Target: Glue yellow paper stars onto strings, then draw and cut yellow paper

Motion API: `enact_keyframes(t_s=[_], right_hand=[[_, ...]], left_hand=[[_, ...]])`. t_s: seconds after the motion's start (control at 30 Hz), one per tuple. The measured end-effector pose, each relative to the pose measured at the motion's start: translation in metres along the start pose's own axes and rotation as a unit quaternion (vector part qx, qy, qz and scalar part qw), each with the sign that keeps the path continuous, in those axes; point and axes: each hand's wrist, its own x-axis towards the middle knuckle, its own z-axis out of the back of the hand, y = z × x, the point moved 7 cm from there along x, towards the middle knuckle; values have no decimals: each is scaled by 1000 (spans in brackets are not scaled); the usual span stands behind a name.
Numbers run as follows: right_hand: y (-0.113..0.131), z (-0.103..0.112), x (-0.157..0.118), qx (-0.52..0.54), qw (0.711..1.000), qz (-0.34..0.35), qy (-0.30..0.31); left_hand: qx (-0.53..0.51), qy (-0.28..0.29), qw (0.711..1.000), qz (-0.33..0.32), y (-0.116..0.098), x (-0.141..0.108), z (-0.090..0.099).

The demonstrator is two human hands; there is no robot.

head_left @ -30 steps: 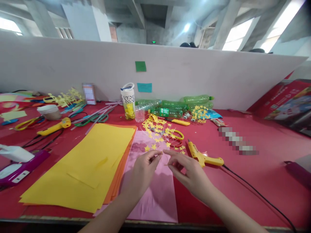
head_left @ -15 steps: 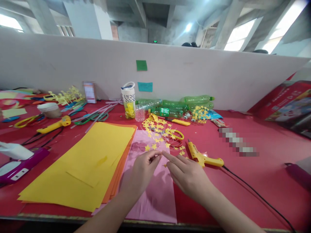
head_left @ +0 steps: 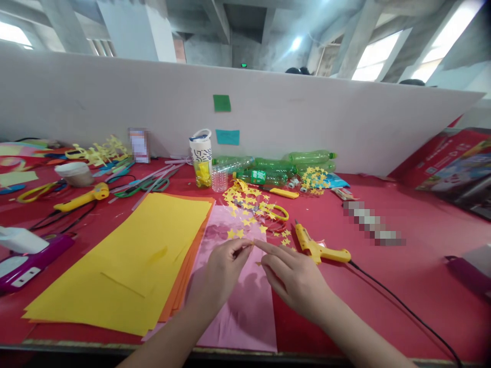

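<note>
Yellow showed low in the white bottle (head_left: pixel 200 151); left hand (head_left: pixel 226 266) and right hand (head_left: pixel 297 276) met at the fingertips beside yellow stars (head_left: pixel 230 233), their grip too small to tell.

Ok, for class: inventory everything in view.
Table: one, red, below
Notes: two, green and blue, on partition
Papers: several, yellow and orange, left
Sheet: one, pink, centre
Stars: many, yellow, centre
Glue guns: two, yellow, either side
Bottles: several, green or clear, back
Tumbler: one, mainly white, back
Scissors: three, multicoloured, left and centre
Knife: one, yellow, centre
Cup: one, white, left
Power strip: one, purple, left
Box: one, red, right
Left hand: one, bare, centre
Right hand: one, bare, centre
</note>
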Motion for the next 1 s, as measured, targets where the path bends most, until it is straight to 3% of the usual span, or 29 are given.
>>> enact_keyframes(t_s=[0.23,0.4,0.57,0.7,0.8,1.0], right_hand=[[-45,27,-7,133,968,-183,-106],[-74,14,-13,234,929,-278,-70],[-67,1,-6,338,901,-272,-24],[-49,-2,-2,375,891,-256,-19],[-39,-4,-3,388,891,-236,-15],[-35,-7,-6,374,901,-222,-3]], left_hand=[[70,-14,996,48,15,-6,10],[146,-7,988,51,9,-14,24],[76,35,996,12,-7,-26,15],[-8,70,996,59,-10,-30,-2],[-33,71,993,84,-11,-27,-8],[-44,46,996,70,-5,-20,-9]])
